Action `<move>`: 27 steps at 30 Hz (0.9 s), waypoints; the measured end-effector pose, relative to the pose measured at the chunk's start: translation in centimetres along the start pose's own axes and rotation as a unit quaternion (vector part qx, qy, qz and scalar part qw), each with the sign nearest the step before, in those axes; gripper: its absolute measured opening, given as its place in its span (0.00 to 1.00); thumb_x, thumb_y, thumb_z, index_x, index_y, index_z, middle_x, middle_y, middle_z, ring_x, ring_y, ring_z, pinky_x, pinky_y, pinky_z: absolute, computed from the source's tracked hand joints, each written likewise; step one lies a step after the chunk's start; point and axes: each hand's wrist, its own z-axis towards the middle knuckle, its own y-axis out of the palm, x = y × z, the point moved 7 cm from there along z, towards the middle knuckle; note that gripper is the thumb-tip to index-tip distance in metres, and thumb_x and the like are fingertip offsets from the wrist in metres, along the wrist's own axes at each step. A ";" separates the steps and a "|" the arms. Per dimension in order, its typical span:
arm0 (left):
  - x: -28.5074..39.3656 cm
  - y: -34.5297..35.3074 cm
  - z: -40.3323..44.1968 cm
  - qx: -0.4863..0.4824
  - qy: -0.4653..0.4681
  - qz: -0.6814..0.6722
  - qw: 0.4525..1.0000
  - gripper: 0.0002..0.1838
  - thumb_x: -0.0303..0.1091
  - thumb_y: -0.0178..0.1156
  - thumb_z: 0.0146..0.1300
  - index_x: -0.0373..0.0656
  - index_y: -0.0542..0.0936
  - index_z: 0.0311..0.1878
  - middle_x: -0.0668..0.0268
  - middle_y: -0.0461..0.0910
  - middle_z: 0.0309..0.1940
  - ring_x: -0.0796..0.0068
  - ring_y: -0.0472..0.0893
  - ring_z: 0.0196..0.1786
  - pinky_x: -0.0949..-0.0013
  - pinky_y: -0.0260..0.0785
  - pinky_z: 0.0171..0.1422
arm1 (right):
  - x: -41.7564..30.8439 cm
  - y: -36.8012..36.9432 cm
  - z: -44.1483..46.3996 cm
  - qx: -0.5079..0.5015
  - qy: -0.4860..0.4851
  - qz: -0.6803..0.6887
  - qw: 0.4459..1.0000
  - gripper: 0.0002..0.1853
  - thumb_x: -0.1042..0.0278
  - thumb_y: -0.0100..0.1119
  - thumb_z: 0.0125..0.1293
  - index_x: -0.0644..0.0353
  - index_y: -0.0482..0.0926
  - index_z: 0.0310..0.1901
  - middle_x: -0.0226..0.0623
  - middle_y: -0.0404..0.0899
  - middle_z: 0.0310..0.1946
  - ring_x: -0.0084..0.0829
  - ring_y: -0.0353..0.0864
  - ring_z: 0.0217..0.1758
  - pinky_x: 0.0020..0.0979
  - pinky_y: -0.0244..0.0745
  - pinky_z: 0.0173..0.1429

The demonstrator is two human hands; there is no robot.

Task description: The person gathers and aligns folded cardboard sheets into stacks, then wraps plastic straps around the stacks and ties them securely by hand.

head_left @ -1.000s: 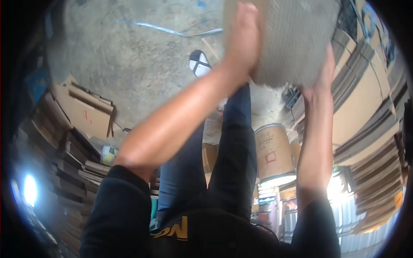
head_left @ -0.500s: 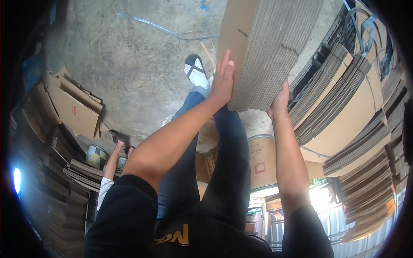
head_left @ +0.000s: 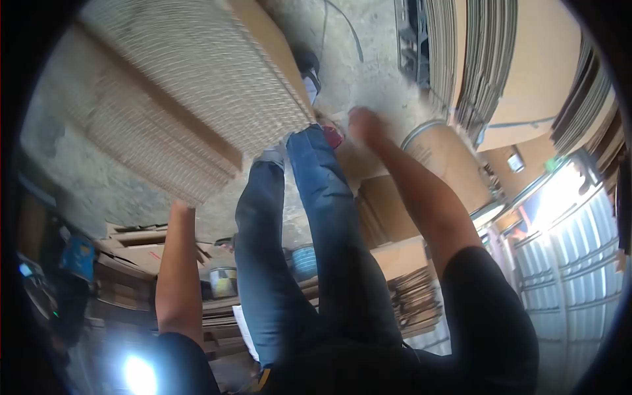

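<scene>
Grey-brn wavy-striped cardbd stack [head_left: 204,72]

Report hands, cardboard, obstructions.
Left hand mostly hidden at left brown corrugated-cardboard stack. Right hand blurred, holding nothing visible. Blue-denim leg near right stack, possibly in the way.

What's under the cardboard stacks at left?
The stacks cover whatever is directly beneath. Concrete floor shows past their near edge; the left hand is at that edge, mostly hidden.
</scene>
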 end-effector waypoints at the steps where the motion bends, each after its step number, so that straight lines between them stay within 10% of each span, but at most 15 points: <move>1: -1.0 -0.5 0.7 0.001 -0.016 0.043 0.999 0.30 0.51 0.44 0.81 0.38 0.70 0.74 0.53 0.75 0.69 0.58 0.75 0.69 0.54 0.64 0.75 | -2.0 2.4 -2.3 -0.093 -0.089 -0.064 0.990 0.18 0.55 0.48 0.74 0.55 0.84 0.52 0.52 0.86 0.50 0.52 0.85 0.56 0.45 0.77 0.64; 6: -6.3 -2.5 2.0 -0.028 -0.063 0.292 0.954 0.36 0.60 0.45 0.80 0.39 0.68 0.75 0.51 0.76 0.67 0.56 0.78 0.67 0.52 0.68 0.71 | -11.1 12.4 -6.9 -0.182 -0.275 -0.043 0.943 0.20 0.53 0.50 0.74 0.53 0.83 0.58 0.51 0.85 0.51 0.48 0.84 0.59 0.44 0.75 0.67; 13: -6.0 -5.9 2.8 -0.021 -0.065 0.369 0.927 0.40 0.67 0.42 0.79 0.39 0.68 0.75 0.51 0.76 0.67 0.55 0.76 0.68 0.52 0.65 0.72 | -14.3 17.0 -3.4 -0.118 -0.222 0.008 0.968 0.18 0.57 0.54 0.69 0.54 0.85 0.54 0.47 0.85 0.50 0.46 0.82 0.59 0.46 0.74 0.66; 20: -1.2 -7.9 6.5 0.025 -0.022 0.348 0.937 0.35 0.61 0.46 0.79 0.39 0.70 0.72 0.54 0.76 0.67 0.55 0.75 0.67 0.50 0.67 0.71 | -2.7 12.4 -3.1 -0.106 -0.029 -0.094 0.989 0.16 0.61 0.58 0.64 0.55 0.86 0.49 0.42 0.86 0.48 0.44 0.81 0.59 0.48 0.73 0.66; 23: 2.7 -6.9 7.8 0.052 0.078 0.397 0.913 0.33 0.58 0.47 0.78 0.40 0.71 0.70 0.53 0.76 0.65 0.54 0.77 0.65 0.49 0.68 0.69 | 0.3 5.6 2.0 0.010 0.065 -0.028 0.997 0.15 0.67 0.60 0.59 0.56 0.87 0.47 0.41 0.85 0.50 0.47 0.81 0.60 0.53 0.71 0.69; 27: 8.8 -2.5 10.6 0.080 0.280 0.530 0.796 0.29 0.54 0.49 0.77 0.40 0.72 0.67 0.53 0.77 0.62 0.53 0.78 0.62 0.49 0.70 0.66 | -9.8 -11.2 11.4 0.310 -0.116 0.054 0.942 0.16 0.70 0.59 0.62 0.58 0.82 0.53 0.44 0.82 0.53 0.48 0.78 0.59 0.47 0.74 0.63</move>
